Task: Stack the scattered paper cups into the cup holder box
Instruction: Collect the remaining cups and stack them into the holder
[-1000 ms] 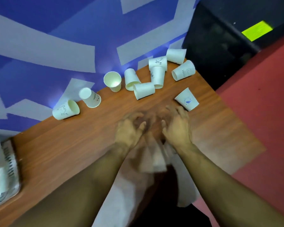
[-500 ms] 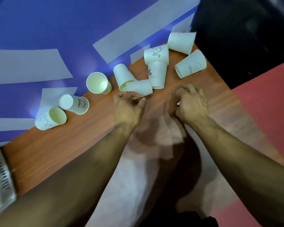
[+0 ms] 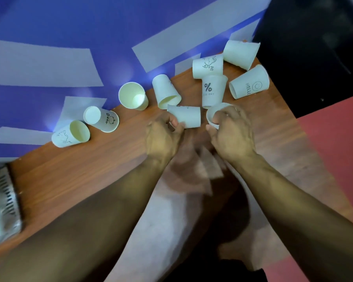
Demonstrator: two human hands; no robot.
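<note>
Holding one cup in each hand, the person was just starting the stacking job. The left hand (image 3: 163, 139) pinched a side-lying cup (image 3: 186, 119) between thumb and fingers. The right hand (image 3: 231, 137) had its fingers curled over the rim of a second cup (image 3: 217, 110), with the fingertips seeming to dip inside. Both cups were low over the brown table (image 3: 80, 180), close together but not touching. Eight more cups lay scattered along the far edge, and one marked with a percent sign (image 3: 213, 90) stood right behind the second cup. To do this step well, I think both cups needed to point the same way, so that the small end of one could slide into the open mouth of the other. A soft hold would be best, since paper squashes easily. A bump could knock over the percent cup. The holder box did not clearly show; a white slatted thing (image 3: 3, 202) at the left edge might have been it, but I could not tell.
</note>
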